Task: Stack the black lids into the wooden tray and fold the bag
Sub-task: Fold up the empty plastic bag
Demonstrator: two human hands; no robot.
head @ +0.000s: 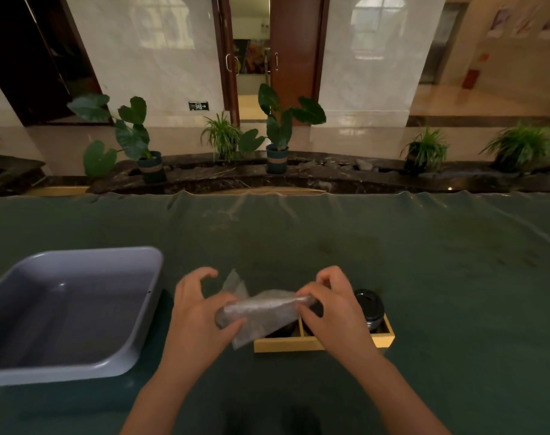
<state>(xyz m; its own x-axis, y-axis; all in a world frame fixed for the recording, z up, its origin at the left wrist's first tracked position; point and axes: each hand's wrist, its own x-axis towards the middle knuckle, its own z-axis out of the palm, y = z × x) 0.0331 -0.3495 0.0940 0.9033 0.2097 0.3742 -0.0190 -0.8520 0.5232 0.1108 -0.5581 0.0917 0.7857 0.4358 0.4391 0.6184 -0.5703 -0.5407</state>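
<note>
A clear plastic bag (pixel 261 310), rolled into a loose tube with a corner sticking up, hangs between both hands just above the table. My left hand (pixel 196 312) grips its left end and my right hand (pixel 328 304) pinches its right end. Under and behind the bag lies the wooden tray (pixel 314 343), a low box with a divider. A stack of black lids (pixel 369 306) stands in its right compartment. Something dark shows in the left compartment, mostly hidden by the bag.
A grey plastic tub (pixel 69 312) sits on the left of the green tablecloth (pixel 455 277). Beyond the table's far edge are potted plants (pixel 278 133) on a dark stone ledge.
</note>
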